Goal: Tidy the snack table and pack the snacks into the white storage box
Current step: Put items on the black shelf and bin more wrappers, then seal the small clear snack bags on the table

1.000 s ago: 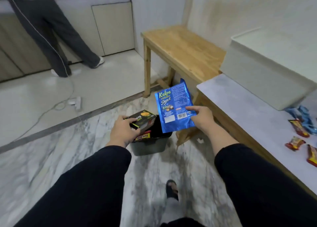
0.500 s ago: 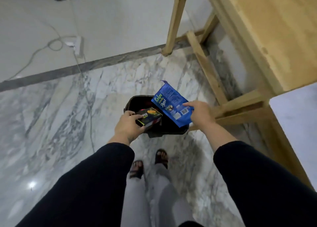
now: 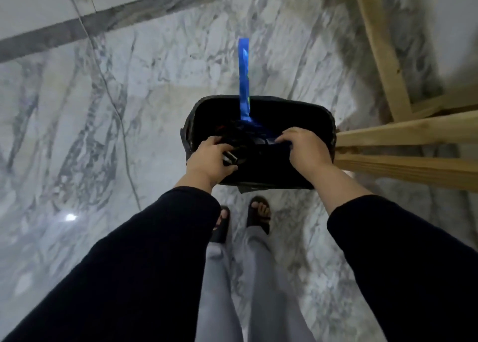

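I look straight down into a bin lined with a black bag (image 3: 322,112) on the marble floor. A blue snack packet (image 3: 243,77) stands edge-on, its upper end rising above the far rim and its lower end down in the bin. My right hand (image 3: 306,149) reaches into the bin with its fingertips on the packet's crumpled lower part. My left hand (image 3: 210,160) is inside the bin's left side, closed around a dark snack box (image 3: 230,157) that is mostly hidden. The white storage box and the snack table top are out of view.
Wooden table legs and rails (image 3: 403,134) stand right beside the bin on the right. A thin cable (image 3: 113,103) runs across the floor to the left. My feet in black sandals (image 3: 258,215) stand just in front of the bin.
My view has tipped further down. Both hands have dropped from above the bin into it, taking the dark box and the blue packet along; the packet now stands edge-on.
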Action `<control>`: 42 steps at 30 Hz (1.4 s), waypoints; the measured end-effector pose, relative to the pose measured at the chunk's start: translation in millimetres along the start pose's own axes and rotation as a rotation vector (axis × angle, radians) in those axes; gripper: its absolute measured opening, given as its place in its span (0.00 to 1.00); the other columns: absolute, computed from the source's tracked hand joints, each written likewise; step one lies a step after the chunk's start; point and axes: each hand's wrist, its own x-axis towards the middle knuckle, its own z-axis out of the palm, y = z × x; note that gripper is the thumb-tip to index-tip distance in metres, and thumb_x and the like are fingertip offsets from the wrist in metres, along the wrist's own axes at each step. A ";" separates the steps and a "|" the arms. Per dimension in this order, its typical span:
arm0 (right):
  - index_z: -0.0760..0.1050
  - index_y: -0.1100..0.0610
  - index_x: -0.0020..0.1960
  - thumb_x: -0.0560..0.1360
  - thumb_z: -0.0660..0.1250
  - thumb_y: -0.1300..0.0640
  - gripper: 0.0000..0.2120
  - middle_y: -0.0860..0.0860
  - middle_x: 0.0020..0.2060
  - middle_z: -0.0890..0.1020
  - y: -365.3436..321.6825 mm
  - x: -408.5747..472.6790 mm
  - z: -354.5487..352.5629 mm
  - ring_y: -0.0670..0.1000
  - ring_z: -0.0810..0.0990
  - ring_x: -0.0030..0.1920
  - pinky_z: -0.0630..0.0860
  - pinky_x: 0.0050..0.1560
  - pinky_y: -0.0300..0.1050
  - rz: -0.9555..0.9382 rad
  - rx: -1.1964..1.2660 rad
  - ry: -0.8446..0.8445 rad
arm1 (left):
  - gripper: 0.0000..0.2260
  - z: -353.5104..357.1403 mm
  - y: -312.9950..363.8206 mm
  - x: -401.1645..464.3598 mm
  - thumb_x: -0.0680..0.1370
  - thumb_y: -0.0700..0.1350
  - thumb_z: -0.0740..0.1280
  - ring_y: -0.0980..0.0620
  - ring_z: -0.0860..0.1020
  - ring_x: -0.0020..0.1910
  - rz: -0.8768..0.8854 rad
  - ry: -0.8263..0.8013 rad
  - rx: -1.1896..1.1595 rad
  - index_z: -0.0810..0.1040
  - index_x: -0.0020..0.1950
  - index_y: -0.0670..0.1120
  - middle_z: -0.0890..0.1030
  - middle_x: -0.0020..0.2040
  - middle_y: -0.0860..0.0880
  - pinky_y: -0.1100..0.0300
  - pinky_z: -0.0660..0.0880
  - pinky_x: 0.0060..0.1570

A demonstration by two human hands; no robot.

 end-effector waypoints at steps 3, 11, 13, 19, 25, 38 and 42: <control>0.78 0.53 0.59 0.73 0.62 0.74 0.22 0.51 0.63 0.76 -3.6 -6.3 0.2 0.55 0.75 0.63 0.77 0.55 0.53 0.012 -0.023 -0.018 | 0.22 -7.8 0.7 -5.6 0.73 0.53 0.70 0.48 0.65 0.72 0.030 -0.032 0.019 0.74 0.67 0.52 0.65 0.72 0.48 0.49 0.70 0.65; 0.74 0.52 0.65 0.77 0.62 0.67 0.19 0.51 0.66 0.73 -51.9 -59.9 -66.8 0.54 0.74 0.64 0.75 0.60 0.51 0.077 0.025 -0.025 | 0.21 -107.0 41.4 -67.1 0.75 0.54 0.68 0.50 0.67 0.69 0.121 -0.017 0.100 0.73 0.67 0.53 0.66 0.71 0.52 0.50 0.72 0.62; 0.74 0.51 0.65 0.77 0.62 0.64 0.19 0.52 0.68 0.72 -69.3 -83.2 -92.1 0.54 0.73 0.65 0.74 0.61 0.49 0.093 0.050 -0.010 | 0.20 -137.8 59.6 -92.7 0.76 0.54 0.67 0.50 0.68 0.68 0.157 0.004 0.142 0.72 0.67 0.53 0.67 0.70 0.52 0.52 0.72 0.61; 0.73 0.51 0.66 0.77 0.64 0.58 0.17 0.51 0.65 0.75 -113.7 -176.1 -178.9 0.52 0.75 0.63 0.74 0.61 0.47 0.126 0.108 0.009 | 0.17 -222.8 126.8 -181.2 0.77 0.53 0.65 0.48 0.73 0.63 0.293 0.043 0.290 0.74 0.65 0.52 0.74 0.65 0.49 0.54 0.73 0.57; 0.75 0.52 0.63 0.75 0.68 0.53 0.17 0.52 0.60 0.78 -114.6 -274.1 -255.8 0.53 0.77 0.59 0.74 0.57 0.46 0.237 0.178 0.176 | 0.19 -266.1 207.4 -249.5 0.77 0.55 0.62 0.47 0.73 0.65 0.423 0.091 0.426 0.73 0.66 0.52 0.74 0.67 0.49 0.52 0.71 0.63; 0.75 0.50 0.62 0.74 0.69 0.52 0.17 0.51 0.59 0.79 -14.6 -505.7 -293.4 0.52 0.78 0.57 0.74 0.59 0.45 0.598 0.329 0.615 | 0.19 -191.1 423.3 -376.5 0.78 0.54 0.60 0.49 0.73 0.65 0.904 0.092 0.659 0.72 0.68 0.51 0.74 0.68 0.50 0.54 0.71 0.63; 0.74 0.52 0.64 0.74 0.69 0.53 0.18 0.52 0.60 0.79 33.3 -584.6 -278.8 0.53 0.78 0.58 0.74 0.61 0.46 0.709 0.366 0.673 | 0.18 -135.6 476.8 -417.3 0.78 0.54 0.60 0.50 0.73 0.65 1.018 0.068 0.697 0.72 0.67 0.52 0.74 0.68 0.52 0.54 0.70 0.64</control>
